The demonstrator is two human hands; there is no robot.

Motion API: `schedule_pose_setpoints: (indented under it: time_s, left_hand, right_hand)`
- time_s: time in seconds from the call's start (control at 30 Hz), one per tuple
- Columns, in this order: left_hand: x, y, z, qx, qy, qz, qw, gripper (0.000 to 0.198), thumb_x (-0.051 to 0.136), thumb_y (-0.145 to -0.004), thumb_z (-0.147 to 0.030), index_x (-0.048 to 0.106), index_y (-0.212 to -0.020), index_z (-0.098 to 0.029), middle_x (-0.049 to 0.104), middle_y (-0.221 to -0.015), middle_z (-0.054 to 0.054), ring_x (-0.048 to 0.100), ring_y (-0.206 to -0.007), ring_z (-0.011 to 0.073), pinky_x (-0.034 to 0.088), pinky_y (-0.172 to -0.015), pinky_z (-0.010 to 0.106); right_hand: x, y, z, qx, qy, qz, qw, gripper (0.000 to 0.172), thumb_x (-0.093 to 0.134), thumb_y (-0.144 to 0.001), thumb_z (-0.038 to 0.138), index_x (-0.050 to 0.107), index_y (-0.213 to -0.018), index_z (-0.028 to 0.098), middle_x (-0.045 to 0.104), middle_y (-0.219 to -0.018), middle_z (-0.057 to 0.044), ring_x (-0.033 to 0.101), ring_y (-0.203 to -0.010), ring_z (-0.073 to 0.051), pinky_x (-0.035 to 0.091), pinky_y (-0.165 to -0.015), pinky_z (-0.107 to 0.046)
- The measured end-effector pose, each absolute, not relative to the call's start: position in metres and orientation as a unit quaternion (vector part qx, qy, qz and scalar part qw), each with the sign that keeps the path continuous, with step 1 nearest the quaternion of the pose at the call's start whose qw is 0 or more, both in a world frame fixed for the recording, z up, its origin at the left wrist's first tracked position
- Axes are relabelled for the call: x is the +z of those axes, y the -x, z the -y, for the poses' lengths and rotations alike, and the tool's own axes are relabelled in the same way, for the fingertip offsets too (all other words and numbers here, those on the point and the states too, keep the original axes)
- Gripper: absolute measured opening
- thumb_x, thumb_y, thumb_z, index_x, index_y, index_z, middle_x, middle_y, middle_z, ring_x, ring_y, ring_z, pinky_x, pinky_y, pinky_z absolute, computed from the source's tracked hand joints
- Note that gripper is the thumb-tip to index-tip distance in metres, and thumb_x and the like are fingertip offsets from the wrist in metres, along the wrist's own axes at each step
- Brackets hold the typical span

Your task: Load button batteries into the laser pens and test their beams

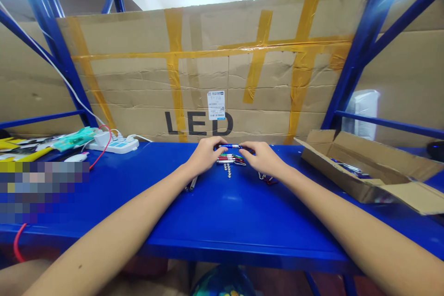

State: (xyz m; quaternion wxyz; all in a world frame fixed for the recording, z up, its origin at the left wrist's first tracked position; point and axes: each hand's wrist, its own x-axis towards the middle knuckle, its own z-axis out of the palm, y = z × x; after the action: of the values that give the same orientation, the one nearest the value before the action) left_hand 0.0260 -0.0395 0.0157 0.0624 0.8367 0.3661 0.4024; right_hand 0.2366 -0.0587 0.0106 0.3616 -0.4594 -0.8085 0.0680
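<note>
Between my two hands lies a slim blue metal tube (233, 146) with silver bands, held level at the far part of the blue table. Its left end is in the fingers of my left hand (209, 153), and my right hand (261, 155) pinches its right end. Just below it lie several similar tubes (226, 159) in green, red and silver, side by side, with clips at their right ends. Small silver discs (228, 169) are set in a double row nearer to me. Silver rods (193, 184) show beside my left wrist, and dark red clips (270, 180) lie under my right wrist.
An open cardboard box (347, 178) at right holds more blue and silver pieces. A white power strip (120, 144) with cables and packaged items (45, 145) are at left. A large taped carton (145, 83) stands behind the table, between blue rack posts (350, 64).
</note>
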Motion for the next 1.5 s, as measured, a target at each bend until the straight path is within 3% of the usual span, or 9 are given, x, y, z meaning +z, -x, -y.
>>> schedule_pose_setpoints:
  time_s: [0.13, 0.27, 0.37, 0.47, 0.57, 0.77, 1.07, 1.5]
  left_hand:
    - [0.013, -0.031, 0.045, 0.388, -0.865, -0.317, 0.036, 0.011, 0.06, -0.085, -0.02, 0.067, -0.094, -0.02, 0.071, -0.093, 0.003, 0.062, -0.086, 0.0168, 0.048, -0.081, 0.031]
    - [0.011, -0.036, 0.049, 0.39, -0.866, -0.306, 0.064, 0.012, 0.062, -0.083, -0.022, 0.066, -0.094, -0.02, 0.07, -0.095, 0.004, 0.061, -0.093, 0.0188, 0.047, -0.087, 0.035]
    - [0.014, -0.039, 0.048, 0.451, -0.808, -0.316, 0.212, 0.028, 0.064, -0.083, -0.036, 0.062, -0.103, -0.016, 0.07, -0.102, 0.009, 0.063, -0.096, 0.0204, 0.048, -0.087, 0.036]
    - [0.02, -0.036, 0.044, 0.502, -0.704, -0.287, 0.412, 0.051, 0.039, -0.093, -0.055, 0.056, -0.115, -0.012, 0.067, -0.114, 0.017, 0.064, -0.102, 0.0239, 0.049, -0.087, 0.039]
    - [0.025, -0.029, 0.039, 0.497, -0.647, -0.253, 0.52, 0.067, 0.024, -0.092, -0.064, 0.053, -0.121, -0.01, 0.063, -0.123, 0.02, 0.061, -0.112, 0.0281, 0.05, -0.089, 0.042]
    - [0.025, -0.022, 0.038, 0.468, -0.66, -0.259, 0.527, 0.07, 0.03, -0.088, -0.069, 0.053, -0.124, -0.015, 0.063, -0.125, 0.017, 0.058, -0.116, 0.0313, 0.051, -0.088, 0.044]
    - [0.022, -0.03, 0.042, 0.485, -0.538, -0.21, 0.657, 0.075, 0.03, -0.087, -0.07, 0.06, -0.114, -0.007, 0.064, -0.119, 0.023, 0.06, -0.112, 0.0347, 0.048, -0.086, 0.04]
    - [0.02, -0.034, 0.04, 0.491, -0.512, -0.195, 0.678, 0.066, 0.033, -0.089, -0.065, 0.065, -0.104, -0.009, 0.068, -0.107, 0.02, 0.063, -0.103, 0.0304, 0.047, -0.083, 0.038]
  right_hand:
    - [0.01, -0.232, 0.063, 0.134, 0.414, 0.819, 0.374, 0.025, 0.049, -0.089, 0.031, 0.071, -0.092, 0.02, 0.073, -0.096, -0.007, 0.063, -0.086, -0.022, 0.044, -0.077, -0.033]
    - [0.01, -0.228, 0.065, 0.173, 0.408, 0.82, 0.363, 0.025, 0.045, -0.087, 0.029, 0.062, -0.072, 0.018, 0.063, -0.066, -0.002, 0.055, -0.065, -0.016, 0.039, -0.063, -0.028]
    - [0.012, -0.227, 0.065, 0.165, 0.425, 0.796, 0.398, 0.026, 0.042, -0.084, 0.027, 0.048, -0.06, 0.019, 0.047, -0.054, 0.003, 0.041, -0.054, -0.012, 0.03, -0.054, -0.026]
    - [0.016, -0.228, 0.066, 0.143, 0.444, 0.771, 0.433, 0.028, 0.041, -0.08, 0.028, 0.034, -0.054, 0.02, 0.031, -0.052, 0.004, 0.031, -0.052, -0.011, 0.022, -0.051, -0.027]
    - [0.02, -0.23, 0.068, 0.131, 0.455, 0.76, 0.445, 0.028, 0.043, -0.076, 0.029, 0.03, -0.052, 0.021, 0.025, -0.053, 0.004, 0.028, -0.053, -0.011, 0.02, -0.051, -0.027]
    - [0.021, -0.227, 0.072, 0.132, 0.442, 0.764, 0.45, 0.024, 0.041, -0.074, 0.027, 0.035, -0.052, 0.02, 0.03, -0.053, 0.003, 0.03, -0.055, -0.011, 0.021, -0.053, -0.027]
    - [0.022, -0.227, 0.075, 0.112, 0.448, 0.753, 0.469, 0.024, 0.042, -0.075, 0.029, 0.039, -0.053, 0.019, 0.032, -0.053, 0.003, 0.033, -0.055, -0.011, 0.023, -0.053, -0.027]
    - [0.022, -0.227, 0.075, 0.118, 0.45, 0.756, 0.461, 0.025, 0.04, -0.074, 0.028, 0.034, -0.052, 0.021, 0.027, -0.053, 0.004, 0.029, -0.054, -0.011, 0.02, -0.052, -0.028]
